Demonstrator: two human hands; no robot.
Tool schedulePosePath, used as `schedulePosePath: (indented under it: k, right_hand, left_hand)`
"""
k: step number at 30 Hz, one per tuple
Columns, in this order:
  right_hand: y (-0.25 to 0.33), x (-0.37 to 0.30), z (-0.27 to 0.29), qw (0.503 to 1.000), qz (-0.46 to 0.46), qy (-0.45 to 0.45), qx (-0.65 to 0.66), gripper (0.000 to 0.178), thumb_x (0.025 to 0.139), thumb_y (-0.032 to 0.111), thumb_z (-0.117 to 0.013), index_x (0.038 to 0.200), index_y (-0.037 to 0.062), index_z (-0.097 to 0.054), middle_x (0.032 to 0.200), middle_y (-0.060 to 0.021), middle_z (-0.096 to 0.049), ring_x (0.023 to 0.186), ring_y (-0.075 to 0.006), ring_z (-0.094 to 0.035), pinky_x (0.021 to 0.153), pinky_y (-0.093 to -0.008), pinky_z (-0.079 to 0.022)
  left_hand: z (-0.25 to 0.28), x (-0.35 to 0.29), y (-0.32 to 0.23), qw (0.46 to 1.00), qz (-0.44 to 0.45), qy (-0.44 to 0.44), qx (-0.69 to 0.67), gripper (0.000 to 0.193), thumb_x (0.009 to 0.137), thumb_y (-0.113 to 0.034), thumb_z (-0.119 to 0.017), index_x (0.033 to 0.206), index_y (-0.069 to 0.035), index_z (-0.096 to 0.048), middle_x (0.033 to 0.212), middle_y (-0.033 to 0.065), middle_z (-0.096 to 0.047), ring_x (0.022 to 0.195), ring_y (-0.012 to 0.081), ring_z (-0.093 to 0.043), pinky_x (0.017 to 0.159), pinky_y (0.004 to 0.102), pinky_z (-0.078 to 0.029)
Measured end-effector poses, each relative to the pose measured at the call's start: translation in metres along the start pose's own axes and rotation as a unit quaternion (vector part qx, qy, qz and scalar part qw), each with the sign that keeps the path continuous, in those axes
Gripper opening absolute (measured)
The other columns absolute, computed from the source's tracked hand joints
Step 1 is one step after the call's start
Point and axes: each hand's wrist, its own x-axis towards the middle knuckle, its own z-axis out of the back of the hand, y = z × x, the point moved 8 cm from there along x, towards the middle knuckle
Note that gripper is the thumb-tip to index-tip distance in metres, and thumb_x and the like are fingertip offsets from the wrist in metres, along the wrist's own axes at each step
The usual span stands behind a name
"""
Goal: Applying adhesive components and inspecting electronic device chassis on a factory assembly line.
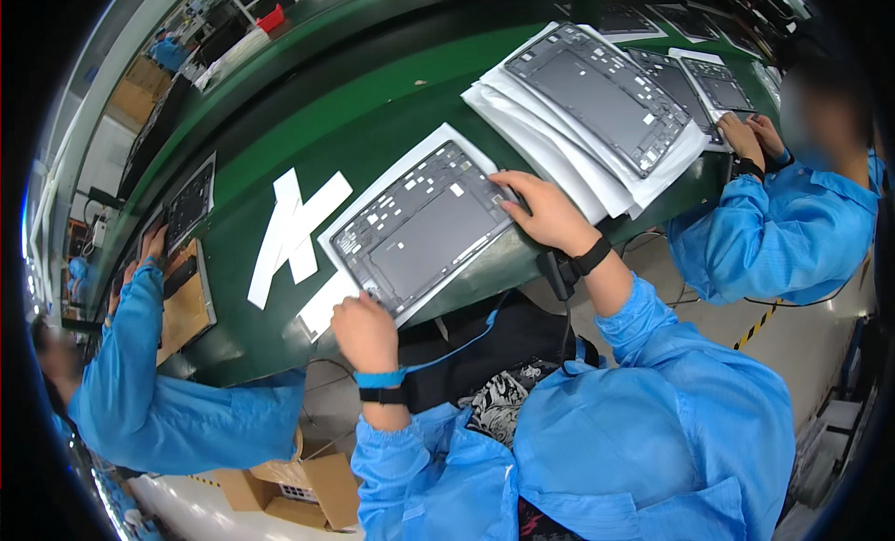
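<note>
A dark grey tablet housing (438, 235) dotted with small white pads lies tilted on a white sheet (328, 302) on the green bench in front of me. My right hand (548, 211) grips its right end, fingers over the edge. My left hand (364, 334) is closed at its near left corner, with the fingertips partly hidden. To the left of the housing, two white strips (296, 226) lie crossed on the bench.
A stack of white sheets (531, 131) topped by another tablet housing (601, 95) stands at the far right. Co-workers in blue sleeves (746, 229) work on both sides. A wooden board (186, 303) rests at left; a cardboard box (326, 485) sits on the floor.
</note>
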Motion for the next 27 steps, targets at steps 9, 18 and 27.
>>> schedulePosePath:
  k: [9,18,27]
  right_hand:
    - [-0.008,0.0,-0.004,0.999,0.021,-0.036,-0.012,0.028,0.085,0.002,-0.065,0.112,0.0051,-0.063,0.117,-0.0146,-0.065,0.109,-0.0334,-0.059,0.093,-0.0399,-0.049]
    - [-0.009,0.0,0.006,0.994,-0.019,-0.077,0.08,0.026,0.088,0.011,-0.064,0.113,0.0062,-0.06,0.093,-0.0164,-0.065,0.087,-0.0352,-0.063,0.077,-0.0431,-0.051]
    - [-0.014,0.002,-0.007,0.995,0.042,-0.078,0.045,0.024,0.088,0.01,-0.058,0.112,0.0068,-0.059,0.099,-0.0151,-0.063,0.095,-0.0336,-0.06,0.085,-0.0429,-0.05]
  left_hand:
    - [0.016,0.024,-0.014,0.996,-0.05,-0.059,-0.031,0.034,0.1,-0.021,-0.047,0.082,0.004,-0.059,0.076,0.0232,-0.062,0.078,0.044,-0.056,0.072,0.0513,-0.042]
    - [-0.001,0.202,-0.01,0.87,-0.076,0.084,-0.479,0.039,0.104,-0.022,-0.046,0.107,0.012,-0.062,0.095,0.0086,-0.067,0.082,0.0116,-0.057,0.077,0.0269,-0.047]
    - [-0.108,0.433,0.047,0.798,0.079,0.108,-0.587,0.035,0.102,-0.03,-0.049,0.129,-0.01,-0.058,0.107,0.0021,-0.067,0.087,0.0183,-0.066,0.075,0.0378,-0.053]
